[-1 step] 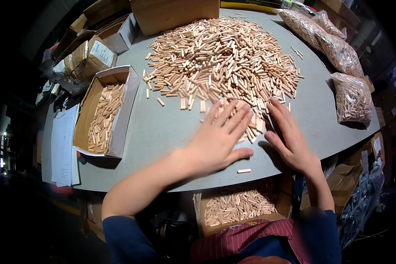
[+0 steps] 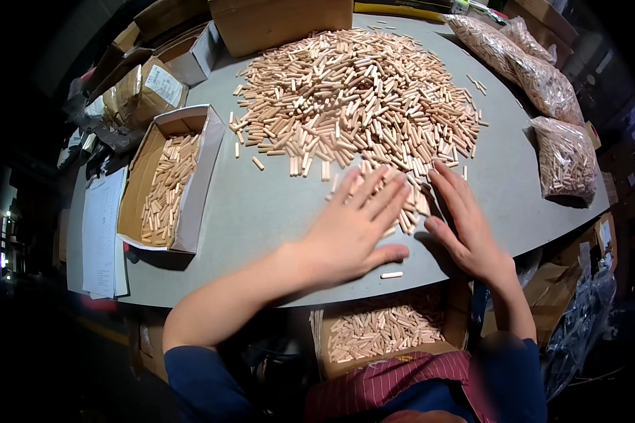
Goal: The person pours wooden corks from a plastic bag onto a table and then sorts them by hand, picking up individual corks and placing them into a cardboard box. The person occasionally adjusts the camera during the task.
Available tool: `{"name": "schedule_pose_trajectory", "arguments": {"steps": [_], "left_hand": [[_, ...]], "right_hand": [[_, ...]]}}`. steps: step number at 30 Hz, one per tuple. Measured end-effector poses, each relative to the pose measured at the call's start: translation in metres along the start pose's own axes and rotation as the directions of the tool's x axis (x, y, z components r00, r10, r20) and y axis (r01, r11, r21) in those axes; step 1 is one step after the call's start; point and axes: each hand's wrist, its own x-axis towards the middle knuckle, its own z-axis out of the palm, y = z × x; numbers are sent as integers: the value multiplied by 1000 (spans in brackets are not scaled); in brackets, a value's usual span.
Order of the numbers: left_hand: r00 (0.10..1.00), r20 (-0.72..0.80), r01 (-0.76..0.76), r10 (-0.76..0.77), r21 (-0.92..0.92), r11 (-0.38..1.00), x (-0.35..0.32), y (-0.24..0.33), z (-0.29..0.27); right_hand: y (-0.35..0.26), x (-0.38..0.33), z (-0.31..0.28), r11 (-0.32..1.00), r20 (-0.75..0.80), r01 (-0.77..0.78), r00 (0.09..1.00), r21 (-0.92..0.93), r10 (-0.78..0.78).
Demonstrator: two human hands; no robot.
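Observation:
A large heap of short wooden dowels (image 2: 360, 92) covers the far middle of the grey table (image 2: 261, 233). My left hand (image 2: 353, 225) lies palm down at the heap's near edge, fingers spread, over some of the dowels. My right hand (image 2: 467, 229) stands on its side to the right, fingers stretched and thumb apart. A small cluster of dowels (image 2: 408, 220) sits between the two hands, partly hidden under my left fingers. One single dowel (image 2: 391, 275) lies near the table's front edge, below my left thumb. Neither hand grips anything.
Below the table edge, an open carton (image 2: 320, 345) holds many dowels. On the left stand a shallow box (image 2: 199, 187) of darker dowels and paper sheets (image 2: 102, 240). Clear bags of dowels (image 2: 568, 158) line the right edge. A cardboard box (image 2: 282, 25) stands behind the heap.
My left hand has shifted slightly right and toward me, and the small cluster of dowels has slid a little nearer. My right hand has barely moved.

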Motion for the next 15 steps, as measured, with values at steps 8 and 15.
{"name": "schedule_pose_trajectory", "arguments": {"steps": [8, 15], "left_hand": [[995, -35, -91, 88, -83, 992, -5, 21, 8], [996, -31, 80, -81, -29, 996, -3, 13, 1]], "right_hand": [[-23, -28, 7, 948, 144, 31, 989, -316, 15], [-26, -30, 10, 906, 186, -10, 978, -424, 98]]}}
